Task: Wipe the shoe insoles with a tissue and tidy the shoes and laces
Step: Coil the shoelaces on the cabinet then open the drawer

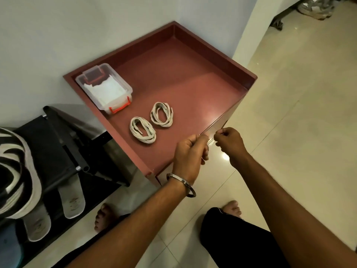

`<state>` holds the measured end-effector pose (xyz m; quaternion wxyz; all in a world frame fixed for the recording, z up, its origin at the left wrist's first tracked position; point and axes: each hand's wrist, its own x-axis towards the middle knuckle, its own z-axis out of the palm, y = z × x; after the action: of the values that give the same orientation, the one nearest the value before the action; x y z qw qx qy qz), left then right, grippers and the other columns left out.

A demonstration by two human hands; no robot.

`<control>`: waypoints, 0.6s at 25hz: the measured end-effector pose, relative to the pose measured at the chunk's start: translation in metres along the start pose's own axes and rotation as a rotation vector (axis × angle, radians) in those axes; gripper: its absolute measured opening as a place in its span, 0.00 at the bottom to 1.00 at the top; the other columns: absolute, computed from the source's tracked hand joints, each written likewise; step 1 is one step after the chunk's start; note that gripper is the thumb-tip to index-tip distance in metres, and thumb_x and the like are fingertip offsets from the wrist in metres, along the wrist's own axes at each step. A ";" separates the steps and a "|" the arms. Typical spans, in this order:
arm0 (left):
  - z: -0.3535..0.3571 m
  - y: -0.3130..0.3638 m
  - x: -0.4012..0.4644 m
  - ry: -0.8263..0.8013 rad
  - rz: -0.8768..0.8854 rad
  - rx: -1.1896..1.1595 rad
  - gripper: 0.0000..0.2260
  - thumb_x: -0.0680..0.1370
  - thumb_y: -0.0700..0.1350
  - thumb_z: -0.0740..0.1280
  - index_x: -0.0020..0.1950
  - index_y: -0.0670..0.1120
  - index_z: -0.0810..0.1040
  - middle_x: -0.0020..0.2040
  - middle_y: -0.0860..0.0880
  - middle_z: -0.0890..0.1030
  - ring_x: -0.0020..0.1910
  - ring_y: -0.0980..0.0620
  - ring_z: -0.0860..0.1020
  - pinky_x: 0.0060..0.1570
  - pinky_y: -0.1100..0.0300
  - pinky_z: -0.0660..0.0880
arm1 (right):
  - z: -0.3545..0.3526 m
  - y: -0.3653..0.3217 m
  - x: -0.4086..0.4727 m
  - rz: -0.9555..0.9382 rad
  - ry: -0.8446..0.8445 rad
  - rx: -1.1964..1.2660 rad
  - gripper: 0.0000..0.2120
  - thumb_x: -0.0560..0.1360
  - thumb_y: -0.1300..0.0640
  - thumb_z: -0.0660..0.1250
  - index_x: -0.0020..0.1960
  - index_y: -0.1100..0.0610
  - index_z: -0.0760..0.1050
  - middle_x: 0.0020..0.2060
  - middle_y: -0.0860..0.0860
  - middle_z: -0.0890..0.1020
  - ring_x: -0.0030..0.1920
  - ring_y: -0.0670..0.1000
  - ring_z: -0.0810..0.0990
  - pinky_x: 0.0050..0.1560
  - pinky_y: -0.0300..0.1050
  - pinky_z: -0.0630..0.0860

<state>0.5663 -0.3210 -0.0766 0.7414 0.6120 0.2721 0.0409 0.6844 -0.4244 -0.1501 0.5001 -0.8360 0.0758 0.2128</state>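
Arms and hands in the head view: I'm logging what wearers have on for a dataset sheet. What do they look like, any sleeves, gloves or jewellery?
Both forearms are bare, with no sleeves in view and no gloves. The left hand has a plain silver metal bangle round the wrist. The right hand and its wrist carry nothing visible: no watch or band. No rings show on the visible fingers.

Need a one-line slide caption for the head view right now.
Two coiled laces lie by a clear tissue box on the red tray; both hands pinch something at its front edge.
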 end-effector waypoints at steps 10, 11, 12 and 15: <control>0.010 -0.056 0.038 0.120 -0.691 -0.364 0.14 0.77 0.56 0.65 0.57 0.49 0.76 0.62 0.50 0.78 0.60 0.47 0.76 0.56 0.49 0.69 | 0.029 0.018 0.017 0.109 -0.126 -0.042 0.17 0.77 0.55 0.69 0.63 0.59 0.76 0.51 0.52 0.79 0.46 0.51 0.76 0.41 0.41 0.71; 0.012 -0.055 0.040 0.137 -0.681 -0.396 0.15 0.77 0.56 0.66 0.59 0.49 0.76 0.63 0.50 0.78 0.60 0.47 0.76 0.55 0.49 0.69 | 0.033 0.020 0.019 0.107 -0.094 -0.032 0.17 0.77 0.54 0.70 0.63 0.59 0.77 0.52 0.53 0.81 0.46 0.51 0.77 0.39 0.40 0.70; 0.014 -0.056 0.042 0.151 -0.667 -0.416 0.14 0.77 0.55 0.66 0.58 0.50 0.76 0.63 0.50 0.78 0.60 0.47 0.76 0.55 0.49 0.69 | 0.035 0.021 0.020 0.110 -0.068 -0.027 0.16 0.77 0.53 0.70 0.62 0.58 0.77 0.53 0.53 0.82 0.47 0.51 0.77 0.37 0.40 0.70; 0.017 -0.056 0.041 0.174 -0.634 -0.423 0.06 0.78 0.54 0.67 0.50 0.53 0.76 0.64 0.50 0.77 0.61 0.47 0.76 0.57 0.49 0.68 | 0.036 0.021 0.020 0.112 -0.058 -0.041 0.14 0.78 0.54 0.69 0.62 0.58 0.77 0.53 0.54 0.80 0.42 0.50 0.76 0.32 0.39 0.67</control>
<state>0.5937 -0.3333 -0.1413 0.8011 0.3257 0.4952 -0.0830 0.6853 -0.4016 -0.1900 0.4721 -0.8341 0.1036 0.2658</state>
